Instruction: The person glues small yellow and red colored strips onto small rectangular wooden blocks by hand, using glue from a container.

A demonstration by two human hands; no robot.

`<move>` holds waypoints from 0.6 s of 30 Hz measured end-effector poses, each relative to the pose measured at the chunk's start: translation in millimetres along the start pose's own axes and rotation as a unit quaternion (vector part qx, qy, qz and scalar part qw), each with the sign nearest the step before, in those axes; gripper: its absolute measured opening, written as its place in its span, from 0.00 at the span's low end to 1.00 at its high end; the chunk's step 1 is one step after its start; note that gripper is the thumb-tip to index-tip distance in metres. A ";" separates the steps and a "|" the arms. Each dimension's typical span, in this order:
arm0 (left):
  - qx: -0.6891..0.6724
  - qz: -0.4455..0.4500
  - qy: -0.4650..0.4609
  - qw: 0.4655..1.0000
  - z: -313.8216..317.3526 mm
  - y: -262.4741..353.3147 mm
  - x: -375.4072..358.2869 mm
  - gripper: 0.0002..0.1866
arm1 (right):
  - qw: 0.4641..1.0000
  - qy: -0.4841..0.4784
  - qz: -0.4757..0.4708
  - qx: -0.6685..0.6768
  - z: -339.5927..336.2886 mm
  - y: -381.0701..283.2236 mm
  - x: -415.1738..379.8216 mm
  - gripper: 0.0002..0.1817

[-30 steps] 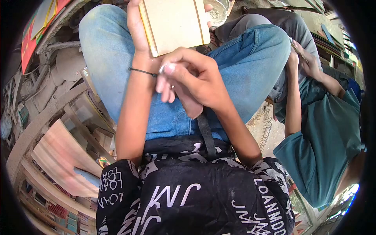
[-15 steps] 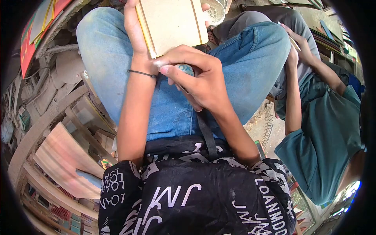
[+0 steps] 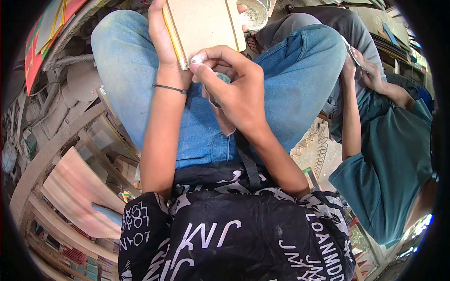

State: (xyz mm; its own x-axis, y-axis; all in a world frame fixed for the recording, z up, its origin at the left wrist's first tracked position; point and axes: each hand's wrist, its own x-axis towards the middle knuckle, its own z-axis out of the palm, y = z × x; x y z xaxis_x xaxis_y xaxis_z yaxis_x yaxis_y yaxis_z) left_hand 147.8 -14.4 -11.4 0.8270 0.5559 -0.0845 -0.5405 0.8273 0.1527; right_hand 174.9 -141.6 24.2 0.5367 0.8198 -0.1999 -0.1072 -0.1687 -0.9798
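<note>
My left hand (image 3: 161,35) grips a flat pale wooden panel (image 3: 204,28) from beneath, with fingertips showing at its right edge. The panel has yellow sides and thin brown lines along its face. My right hand (image 3: 234,84) is closed round a folded sheet, seemingly sandpaper (image 3: 222,122), brownish with teal print. White paste coats its index fingertip, which sits with the thumb beside the panel's lower left corner. Some white paste shows on that corner. Whether the fingertip touches the panel is hard to tell.
A metal bowl (image 3: 253,16) with whitish paste stands behind the panel. At the right sits another person (image 3: 384,164), holding a thin pale piece. Wooden boards and a curved frame (image 3: 51,145) lie at the left, with red and yellow panels (image 3: 47,37) above. A coiled hose (image 3: 320,154) lies on the floor.
My right fingers have shifted slightly right and up from the panel's corner, and the folded sheet shows more below the hand. The other person's hand and thin piece have moved.
</note>
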 end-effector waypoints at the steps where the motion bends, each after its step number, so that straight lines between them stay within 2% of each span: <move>1: -0.006 0.000 0.011 1.000 1.7 -0.6 -1.1 0.40 | 1.000 -0.003 0.010 0.021 1.2 -0.5 -0.4 0.08; 4: -0.041 -0.028 -0.038 0.998 5.6 -1.3 -2.4 0.40 | 1.000 0.015 0.016 0.018 6.1 4.5 -0.5 0.08; 13: -0.014 0.007 -0.012 1.000 1.7 0.8 -1.8 0.38 | 0.999 0.023 -0.027 0.010 10.3 14.1 -10.2 0.11; 17: -0.015 0.014 -0.016 1.000 2.9 0.7 -0.8 0.38 | 0.999 0.012 -0.023 0.019 9.4 14.9 -12.9 0.11; 18: -0.015 0.011 -0.020 1.000 3.9 0.1 -1.3 0.38 | 0.998 0.011 -0.005 0.064 9.2 13.2 -13.1 0.12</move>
State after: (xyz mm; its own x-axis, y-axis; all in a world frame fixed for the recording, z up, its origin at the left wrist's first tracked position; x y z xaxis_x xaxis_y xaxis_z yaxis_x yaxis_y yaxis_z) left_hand 147.3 -15.4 -7.4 0.8195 0.5715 -0.0421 -0.5633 0.8169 0.1236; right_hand 158.8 -149.6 13.8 0.5571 0.8083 -0.1906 -0.2067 -0.0873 -0.9745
